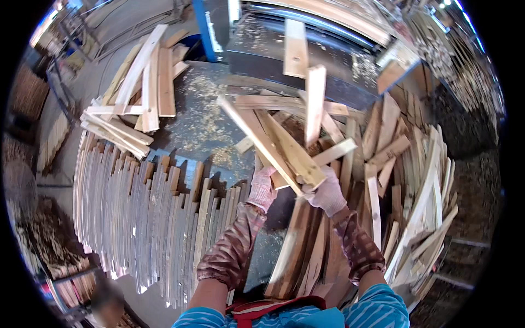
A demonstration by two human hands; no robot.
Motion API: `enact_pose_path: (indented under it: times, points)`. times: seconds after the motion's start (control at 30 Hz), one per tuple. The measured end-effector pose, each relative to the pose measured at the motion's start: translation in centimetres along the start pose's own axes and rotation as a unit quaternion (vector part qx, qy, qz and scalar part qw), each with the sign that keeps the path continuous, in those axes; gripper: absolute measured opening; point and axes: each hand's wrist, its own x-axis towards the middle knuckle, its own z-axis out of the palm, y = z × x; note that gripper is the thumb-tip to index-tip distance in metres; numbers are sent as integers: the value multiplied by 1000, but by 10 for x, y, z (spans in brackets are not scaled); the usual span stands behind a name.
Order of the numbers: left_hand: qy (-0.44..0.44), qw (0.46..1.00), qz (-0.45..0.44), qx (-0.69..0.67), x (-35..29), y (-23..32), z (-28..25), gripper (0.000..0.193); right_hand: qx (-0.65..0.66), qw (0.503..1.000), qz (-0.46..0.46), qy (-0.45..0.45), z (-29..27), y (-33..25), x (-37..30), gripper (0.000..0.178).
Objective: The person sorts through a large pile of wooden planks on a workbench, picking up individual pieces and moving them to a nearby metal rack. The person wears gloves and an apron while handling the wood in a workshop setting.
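In front of me, my gloved right hand (327, 194) is closed around the near ends of several wooden boards. One is a narrow pale plank (257, 142) slanting up to the left; beside it lies a wider yellowish board (295, 156). My gloved left hand (263, 189) grips the left side of the same bunch, by a board whose end shows near its fingertips. Part of the left fingers is hidden behind the wood. Just beyond the right hand, a short pale board (334, 152) crosses under the bunch, and another plank (315, 104) points away toward the machine.
A long row of grey-edged boards (147, 218) stands packed at my left. Behind it is a loose stack of planks (158, 82) on the sawdust-covered metal table (202, 104). A roller machine (328, 27) is at the far side. Many scattered boards (404, 180) are piled at my right.
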Motion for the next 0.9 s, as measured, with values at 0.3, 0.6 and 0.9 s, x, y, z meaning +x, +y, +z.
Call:
enact_pose_path:
  times: [0.3, 0.6, 0.9]
  points:
    - [-55, 944, -248, 212, -14, -46, -18, 60, -121, 988, -75, 60, -8, 19, -197, 57]
    - [-29, 954, -212, 210, -61, -53, 31, 54, -694, 698, -94, 147, -6, 74, -197, 63]
    - [-56, 968, -208, 128, -86, -16, -22, 57, -831, 355, -341, 259, 3, -47, 40, 76]
